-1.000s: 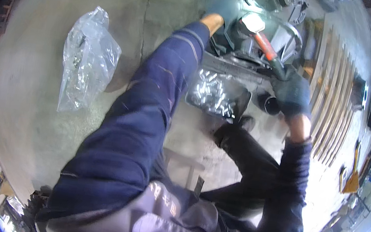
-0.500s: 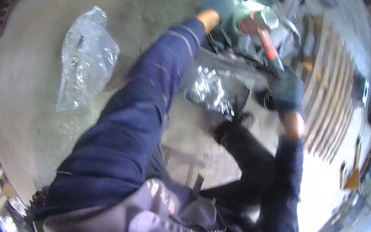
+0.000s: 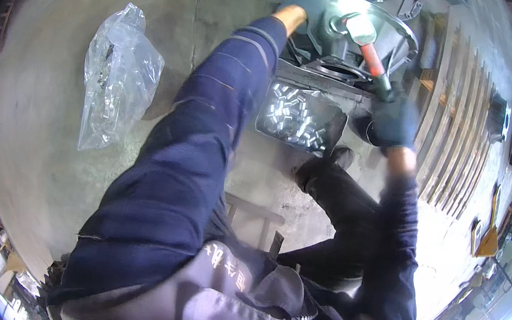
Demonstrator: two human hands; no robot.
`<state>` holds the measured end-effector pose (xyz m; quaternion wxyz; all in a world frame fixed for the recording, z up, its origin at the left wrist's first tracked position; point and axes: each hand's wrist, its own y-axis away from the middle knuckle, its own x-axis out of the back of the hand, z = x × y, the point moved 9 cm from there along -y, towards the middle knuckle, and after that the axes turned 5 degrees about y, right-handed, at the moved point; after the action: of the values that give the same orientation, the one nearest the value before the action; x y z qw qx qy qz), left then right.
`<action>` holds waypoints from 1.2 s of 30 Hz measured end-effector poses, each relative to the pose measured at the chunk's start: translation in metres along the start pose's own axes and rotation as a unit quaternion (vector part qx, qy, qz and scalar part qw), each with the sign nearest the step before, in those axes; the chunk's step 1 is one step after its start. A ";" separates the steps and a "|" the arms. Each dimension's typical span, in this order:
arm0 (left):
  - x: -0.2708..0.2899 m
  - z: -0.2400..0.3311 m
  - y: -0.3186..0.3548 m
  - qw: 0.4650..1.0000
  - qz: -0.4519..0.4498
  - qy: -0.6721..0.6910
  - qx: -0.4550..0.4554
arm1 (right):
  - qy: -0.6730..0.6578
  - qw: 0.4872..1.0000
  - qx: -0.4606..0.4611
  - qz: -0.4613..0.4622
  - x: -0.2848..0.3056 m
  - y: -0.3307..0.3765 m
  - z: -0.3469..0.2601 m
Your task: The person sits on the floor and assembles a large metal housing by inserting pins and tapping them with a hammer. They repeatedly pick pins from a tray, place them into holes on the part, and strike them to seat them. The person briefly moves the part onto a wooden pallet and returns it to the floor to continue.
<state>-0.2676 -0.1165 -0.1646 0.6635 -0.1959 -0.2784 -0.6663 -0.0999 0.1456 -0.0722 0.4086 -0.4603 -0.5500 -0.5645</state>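
My right hand [image 3: 394, 119], in a dark glove, is closed around the grip of a hammer [image 3: 371, 58] with a red and black handle. The hammer's pale, blocky head is over a large grey metal housing [image 3: 387, 42] at the top of the view, beside a brightly lit patch; contact cannot be made out. At the left side of the housing is my left hand [image 3: 306, 0], also gloved, its fingers blurred and partly hidden. Just nearer to me, a shallow tray [image 3: 262, 127] holds many small shiny metal sleeves [image 3: 289, 109].
A clear plastic bag [image 3: 120, 79] lies on the concrete floor to the left. Wooden pallet slats [image 3: 454, 122] stretch along the right, with a wooden-handled tool [image 3: 488, 242] beyond them. More dark metal parts [image 3: 412, 2] sit behind the housing.
The hammer head has shifted slightly left, its handle still in my right hand. My left hand stays beside the housing. The view is sharper now.
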 end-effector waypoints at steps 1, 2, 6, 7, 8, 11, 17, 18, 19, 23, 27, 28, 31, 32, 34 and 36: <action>0.006 0.002 0.003 0.999 0.045 0.006 -0.011 | 0.017 0.998 0.037 0.044 0.001 -0.003 0.007; 0.017 0.000 0.003 0.996 0.089 0.002 -0.009 | 0.023 0.996 0.058 0.065 0.012 -0.015 0.017; 0.010 -0.001 0.008 0.993 0.107 0.044 0.031 | -0.137 0.922 0.294 0.212 0.139 -0.011 0.003; 0.006 -0.001 0.012 0.992 0.109 0.046 0.045 | -0.233 0.910 0.249 0.236 0.172 -0.006 0.013; 0.001 0.000 0.008 0.995 0.082 0.041 0.051 | -0.260 0.896 0.217 0.286 0.198 0.000 0.015; 0.000 0.003 0.007 0.995 0.089 0.025 0.034 | -0.433 0.822 0.166 0.330 0.190 0.021 0.006; -0.009 -0.010 -0.008 0.995 0.083 -0.047 -0.015 | 0.005 0.987 0.157 0.016 -0.024 0.023 -0.029; -0.001 -0.015 -0.008 0.991 0.110 -0.075 -0.009 | -0.046 0.982 0.179 0.030 -0.025 0.028 -0.029; -0.007 -0.017 -0.009 0.991 0.105 -0.088 0.005 | -0.083 0.989 0.123 -0.010 -0.030 0.029 -0.015; -0.006 -0.016 -0.003 0.996 0.078 0.015 0.035 | -0.414 0.910 0.011 0.011 -0.019 0.062 -0.002; 0.013 0.010 0.020 0.995 0.055 -0.068 0.046 | -0.689 0.697 -0.180 -0.083 -0.144 0.130 -0.003; 0.019 0.012 0.026 0.993 0.047 -0.074 0.085 | -0.695 0.691 -0.142 -0.139 -0.174 0.144 -0.005; 0.043 0.042 0.047 0.997 0.046 -0.055 0.035 | -0.552 0.778 -0.088 -0.287 -0.276 0.166 -0.007; 0.058 0.056 0.055 0.997 0.077 -0.015 -0.023 | -0.585 0.742 -0.069 -0.320 -0.300 0.171 -0.015; 0.079 0.066 0.069 0.994 0.092 0.009 -0.050 | -0.715 0.522 -0.243 -0.397 -0.351 0.188 -0.025; 0.097 0.066 0.083 0.990 0.107 0.040 -0.077 | -0.711 0.539 -0.225 -0.393 -0.368 0.182 -0.035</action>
<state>-0.1965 -0.1466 -0.0432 0.7246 -0.2487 -0.1770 -0.6179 0.1632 0.0833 -0.3828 -0.4959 -0.5251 -0.6405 -0.2609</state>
